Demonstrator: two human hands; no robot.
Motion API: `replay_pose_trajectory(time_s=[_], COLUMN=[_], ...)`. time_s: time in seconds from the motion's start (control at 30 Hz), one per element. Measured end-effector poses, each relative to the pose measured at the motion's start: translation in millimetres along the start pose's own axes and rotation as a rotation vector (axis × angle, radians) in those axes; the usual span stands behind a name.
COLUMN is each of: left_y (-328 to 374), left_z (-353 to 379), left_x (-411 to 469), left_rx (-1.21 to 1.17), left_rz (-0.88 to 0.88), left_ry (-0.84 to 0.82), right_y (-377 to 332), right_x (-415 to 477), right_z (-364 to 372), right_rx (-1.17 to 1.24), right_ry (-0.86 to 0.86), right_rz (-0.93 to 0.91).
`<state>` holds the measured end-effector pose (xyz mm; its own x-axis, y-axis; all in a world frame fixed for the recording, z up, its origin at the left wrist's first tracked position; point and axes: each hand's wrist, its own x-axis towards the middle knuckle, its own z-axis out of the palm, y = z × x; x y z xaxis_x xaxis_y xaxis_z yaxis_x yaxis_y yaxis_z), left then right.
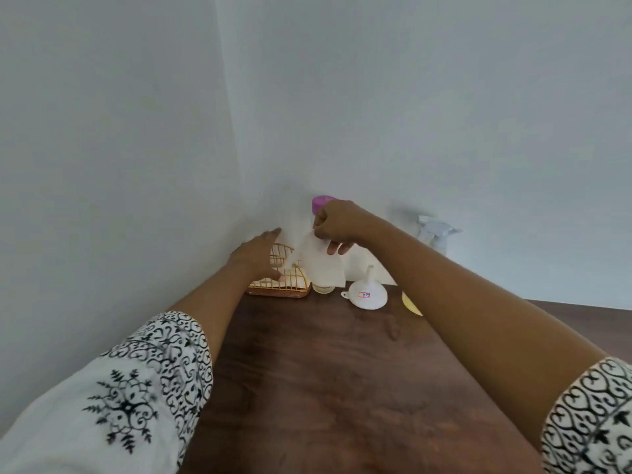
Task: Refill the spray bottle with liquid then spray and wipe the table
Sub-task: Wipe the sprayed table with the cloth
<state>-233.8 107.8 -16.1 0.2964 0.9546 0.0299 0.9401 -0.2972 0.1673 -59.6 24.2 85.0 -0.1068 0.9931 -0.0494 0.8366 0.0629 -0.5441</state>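
My right hand (337, 224) pinches a white paper napkin (321, 265) by its upper edge, and the sheet hangs above a gold wire napkin holder (278, 283) at the far edge of the dark wooden table (325, 378). Resting on that holder is my left hand (258, 254), fingers straight. A white spray bottle (436, 234) stands against the wall at the far right. Behind my right hand shows the pink cap of a bottle (321, 201), its clear base partly hidden by the napkin. A white funnel (367, 292) sits upside down beside it.
Two white walls meet in a corner right behind the holder. A yellow object (410, 304) peeks out from under my right forearm. The table's right rear edge runs off to the right.
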Motion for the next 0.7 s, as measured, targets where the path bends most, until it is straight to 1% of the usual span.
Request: replay_pose_trajectory(time_s=[0.03,0.07,0.1,0.13,0.17,0.2,0.27,0.3,0.37,0.4,0.47,0.57,0.63,0.7], left_y=[6.0,13.4,27.0,42.4,58.1,75.3,105.3,120.6,146.6,157.8,178.3,203.2,223.4,242.9], left_z=[-6.2,-13.4,-22.0,-29.5,-36.3,-39.9,-37.9,-33.5,-22.9,-16.9,-3.7,9.8,14.9,16.7], left_x=[-7.7,-18.5,-35.6,-55.1,-76.4,-99.5,-141.2,-159.7,-192.4,-207.8,-240.6,-289.9,-321.5,-346.9], left_rx=[-0.025,-0.108,-0.273,-0.492,-0.71,-0.875,-1.059,-1.089,-1.031,-0.995,-1.019,-1.2,-1.324,-1.388], left_rz=[0.015,0.047,0.095,0.157,0.234,0.312,0.392,0.379,0.318,0.308,0.331,0.333,0.329,0.332], left_ry=[-0.034,-0.067,-0.111,-0.153,-0.183,-0.21,-0.264,-0.271,-0.235,-0.227,-0.253,-0.305,-0.394,-0.492], right_y=[1.8,3.4,6.0,8.8,11.7,15.1,21.6,25.6,36.2,42.8,59.8,86.5,104.6,118.9], right_x=[-11.3,-22.6,-37.6,-53.0,-66.9,-85.0,-123.2,-143.2,-183.3,-205.1,-252.1,-321.5,-369.8,-411.9], right_z=[-7.6,-14.2,-20.9,-26.7,-31.3,-35.3,-41.0,-43.7,-49.2,-51.8,-55.0,-55.9,-55.3,-55.4], right_rx=[0.024,0.033,0.03,0.025,0.024,0.024,0.017,0.004,-0.022,-0.023,0.006,0.087,0.133,0.173], right_ry=[0.006,0.0,-0.015,-0.037,-0.064,-0.092,-0.143,-0.156,-0.145,-0.122,-0.07,0.001,0.05,0.088], right_rz=[-0.01,-0.017,-0.018,-0.02,-0.024,-0.025,-0.029,-0.031,-0.038,-0.041,-0.026,0.018,0.054,0.09])
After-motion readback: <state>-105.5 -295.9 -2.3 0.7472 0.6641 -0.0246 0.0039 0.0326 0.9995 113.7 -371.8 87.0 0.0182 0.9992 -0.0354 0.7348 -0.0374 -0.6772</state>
